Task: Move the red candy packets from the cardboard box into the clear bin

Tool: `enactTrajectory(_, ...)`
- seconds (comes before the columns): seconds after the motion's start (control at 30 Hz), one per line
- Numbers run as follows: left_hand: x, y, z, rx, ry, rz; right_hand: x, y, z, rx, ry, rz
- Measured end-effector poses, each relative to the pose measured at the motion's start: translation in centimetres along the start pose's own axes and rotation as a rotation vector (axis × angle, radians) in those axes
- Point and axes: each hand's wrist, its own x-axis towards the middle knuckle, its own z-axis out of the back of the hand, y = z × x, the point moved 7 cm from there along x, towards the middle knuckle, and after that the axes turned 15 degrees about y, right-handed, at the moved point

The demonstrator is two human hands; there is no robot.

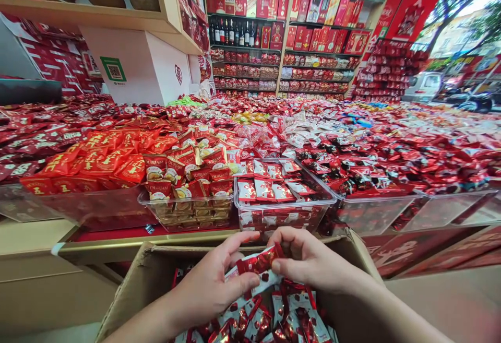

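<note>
Both hands are over an open cardboard box point(356, 296), closed around small red-and-white candy packets point(258, 263). My left hand point(213, 280) grips them from the left, thumb in front and fingers behind. My right hand point(309, 257) pinches the right end of the upper packet between thumb and fingers. How many packets are held is partly hidden. Below the hands, the box holds a pile of loose packets point(289, 322) in similar red and white wrappers. Just beyond the box stands a clear plastic bin point(287, 206) with similar packets laid in rows.
Left of that bin, another holds durian candies point(182, 176), and farther left are red packets point(105, 160). Dark-and-red wrapped candies point(364, 170) fill bins on the right. Behind are a white pillar point(129, 66) with a QR code and shelves point(289, 30) of bottles and boxes.
</note>
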Motion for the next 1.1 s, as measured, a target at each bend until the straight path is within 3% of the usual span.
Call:
enactTrajectory(0.2, -0.1, -0.3, -0.4, 0.374, 0.114, -0.015, -0.5, 0.6, -0.2, -0.356, -0.007, -0.050)
enactTrajectory(0.37, -0.2, 0.1, -1.0, 0.362, 0.172, -0.010, -0.5, 1.4, -2.1, -0.516, 0.176, -0.059)
enactTrajectory(0.5, -0.3, 0.2, -1.5, 0.226, 0.199, -0.016, -1.1, 2.1, -2.7, -0.628, 0.197, -0.080)
enactTrajectory(0.57, -0.3, 0.0, -1.3, 0.079, 0.181, -0.056, -1.8, 3.7, -1.8, -0.675, 0.115, -0.037)
enactTrajectory(0.63, -0.3, -0.3, -0.6, 0.000, 0.129, -0.083, -2.7, 6.2, 0.2, -0.643, -0.046, 0.053)
enactTrajectory(0.7, -0.3, -0.3, 0.2, 0.041, 0.066, -0.061, -3.3, 8.8, 3.0, -0.526, -0.237, 0.186)
enactTrajectory(0.77, -0.2, -0.2, 0.7, 0.160, 0.022, -0.012, -2.9, 10.4, 5.5, -0.444, -0.347, 0.267)
enactTrajectory(0.9, -0.1, -0.2, 0.7, 0.348, 0.016, 0.020, 1.1, 10.7, 7.8, -0.606, -0.323, 0.218)
enactTrajectory(1.0, -0.1, -0.1, 0.5, 0.384, 0.015, 0.023, 4.2, 9.6, 7.8, -0.691, -0.238, 0.149)
enactTrajectory(1.1, -0.2, -0.2, 0.4, 0.408, 0.000, 0.024, 6.0, 8.2, 7.2, -0.601, -0.142, 0.078)
